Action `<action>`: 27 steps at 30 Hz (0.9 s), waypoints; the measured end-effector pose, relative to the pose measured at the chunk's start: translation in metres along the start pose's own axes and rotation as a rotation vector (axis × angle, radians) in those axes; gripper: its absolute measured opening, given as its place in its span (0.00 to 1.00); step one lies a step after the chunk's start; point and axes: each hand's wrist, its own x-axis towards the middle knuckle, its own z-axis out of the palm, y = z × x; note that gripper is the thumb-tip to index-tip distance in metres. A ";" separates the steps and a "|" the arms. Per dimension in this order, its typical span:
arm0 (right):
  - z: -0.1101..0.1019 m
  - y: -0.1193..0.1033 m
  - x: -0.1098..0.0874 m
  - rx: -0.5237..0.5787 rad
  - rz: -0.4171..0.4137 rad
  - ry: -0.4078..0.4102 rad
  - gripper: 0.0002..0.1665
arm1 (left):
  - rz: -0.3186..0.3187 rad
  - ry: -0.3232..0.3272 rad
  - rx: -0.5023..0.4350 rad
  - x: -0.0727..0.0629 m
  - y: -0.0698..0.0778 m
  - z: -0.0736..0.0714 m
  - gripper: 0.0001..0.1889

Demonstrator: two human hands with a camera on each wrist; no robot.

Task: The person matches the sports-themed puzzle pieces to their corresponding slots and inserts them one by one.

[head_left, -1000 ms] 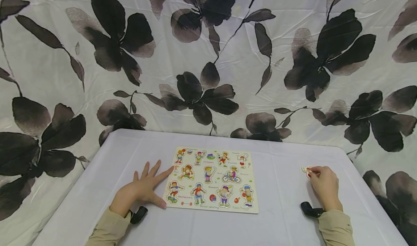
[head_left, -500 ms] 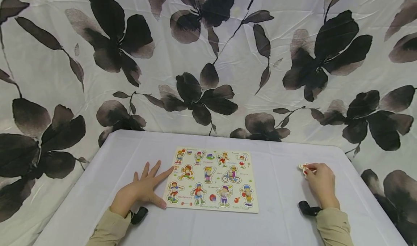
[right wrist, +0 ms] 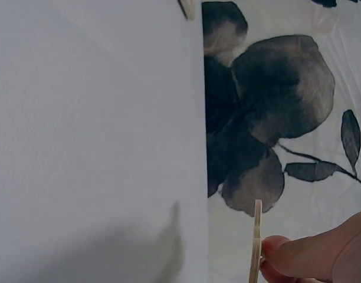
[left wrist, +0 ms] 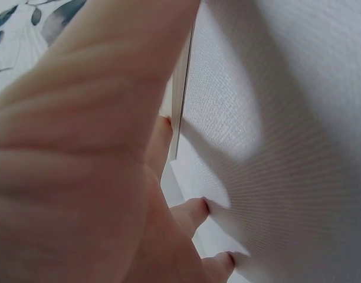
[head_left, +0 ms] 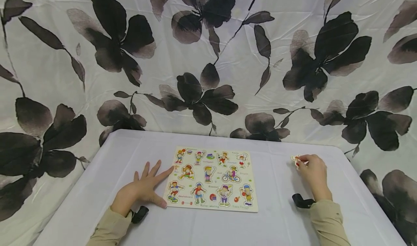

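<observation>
A wooden puzzle board (head_left: 197, 177) with colourful sports figures and printed words lies flat on the white table. My left hand (head_left: 141, 188) rests spread at its left side, the index fingertip and thumb on the board's edge. Seen from the left wrist, the board's side (left wrist: 179, 100) runs along the hand, and other fingertips (left wrist: 195, 211) touch the cloth. Off to the right, my right hand (head_left: 314, 173) pinches a small wooden puzzle piece (head_left: 294, 160) between thumb and fingers, raised over the table. The right wrist view shows that piece (right wrist: 256, 236) edge-on, thin and pale.
A white cloth covers the table (head_left: 228, 231). Behind its far edge hangs a white curtain (head_left: 251, 76) with dark flowers. Black wrist cameras (head_left: 303, 201) sit at both wrists, below tan sleeves (head_left: 329, 220).
My right hand has moved left and away from me, carrying the puzzle piece, toward the board's side. The left hand and the board have stayed in place.
</observation>
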 end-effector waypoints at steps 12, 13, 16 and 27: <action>0.012 -0.030 0.009 0.055 -0.088 0.039 0.08 | -0.002 0.004 0.003 -0.001 0.004 -0.001 0.67; 0.013 -0.033 0.009 0.059 -0.092 0.041 0.08 | -0.003 0.004 0.003 -0.001 0.005 -0.001 0.67; 0.017 -0.039 0.011 0.066 -0.101 0.032 0.08 | -0.003 0.003 0.003 -0.001 0.004 -0.002 0.67; 0.034 -0.061 0.017 0.100 -0.131 0.012 0.09 | -0.004 0.000 0.004 -0.001 0.003 -0.001 0.67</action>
